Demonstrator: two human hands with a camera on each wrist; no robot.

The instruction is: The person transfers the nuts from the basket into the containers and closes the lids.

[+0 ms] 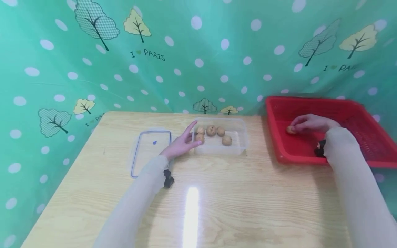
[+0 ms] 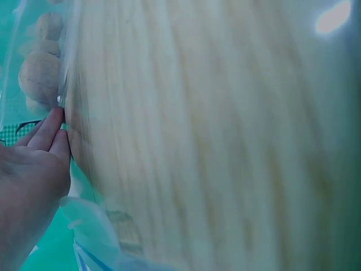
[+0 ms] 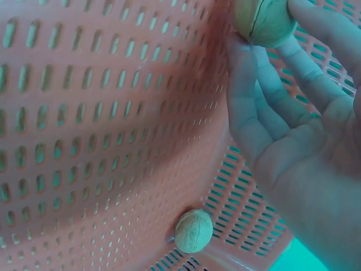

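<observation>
In the head view, my right hand point(image 1: 313, 123) is inside the red basket point(image 1: 279, 155), pinching a walnut point(image 1: 291, 130) between thumb and fingertips. The right wrist view shows that walnut point(image 3: 265, 21) up close, with a dark seam line. Lower in the same basket lies another walnut point(image 3: 194, 231), apart from the hand. My left hand point(image 1: 180, 146) rests against the left end of a clear plastic container point(image 1: 238, 148), fingers and thumb spread and fairly straight. Several walnuts point(image 1: 211, 131) sit in the container, mostly toward its left half.
A clear lid with a blue rim point(image 1: 151, 131) lies flat on the wooden table point(image 1: 235, 199), left of the container and partly behind the left forearm. Behind the table hangs a green dotted cloth point(image 1: 186, 44). The basket stands at the table's right side.
</observation>
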